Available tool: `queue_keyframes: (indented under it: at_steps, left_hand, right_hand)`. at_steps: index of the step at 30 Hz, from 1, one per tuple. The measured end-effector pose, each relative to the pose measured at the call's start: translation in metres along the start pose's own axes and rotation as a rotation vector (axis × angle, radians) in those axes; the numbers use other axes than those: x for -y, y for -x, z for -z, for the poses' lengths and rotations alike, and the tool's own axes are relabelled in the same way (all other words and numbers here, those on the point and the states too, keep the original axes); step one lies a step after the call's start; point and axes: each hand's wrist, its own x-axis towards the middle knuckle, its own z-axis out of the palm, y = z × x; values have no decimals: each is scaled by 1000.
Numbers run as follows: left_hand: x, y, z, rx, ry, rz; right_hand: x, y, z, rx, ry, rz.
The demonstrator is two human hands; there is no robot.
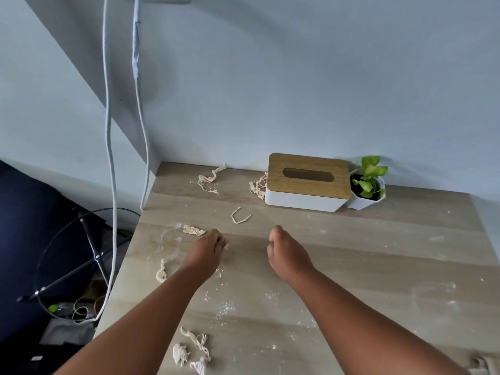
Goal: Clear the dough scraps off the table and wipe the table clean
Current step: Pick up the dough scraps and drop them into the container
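Note:
The light wooden table (378, 253) is dusted with flour (224, 307) and strewn with pale dough scraps. One scrap (193, 230) lies just left of my left hand (208, 250). A thin curled strip (239, 215) lies beyond both hands. More scraps lie at the left edge (161, 272), at the back by the wall (209, 180), against the tissue box (258, 186), and in a clump near the front (193, 350). My left hand's fingers are pinched, with a small pale bit at the tips. My right hand (284, 250) hovers with its fingers curled down and hidden.
A white tissue box with a wooden lid (308, 182) and a small potted plant (368, 185) stand at the back by the wall. Two white cables (111, 131) hang past the table's left edge. A black stand and clutter (81, 266) sit on the floor to the left.

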Motion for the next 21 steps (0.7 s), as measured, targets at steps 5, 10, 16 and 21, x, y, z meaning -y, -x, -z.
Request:
queue_keyframes:
  at_steps: [5,10,16,21]
  left_hand:
    - [5,-21,13,-58,12,25]
    - [9,-52,29,-140,-22,0]
    - [14,-99,49,-150,-119,-14]
    - [25,-134,57,-118,-269,-47]
  right_hand:
    - [12,-14,-2,-27,-72,-27]
    - [20,-30,-10,-100,-54,-37]
    - [29,-62,-15,12,-3,-100]
    - [39,-87,-15,50,-11,-169]
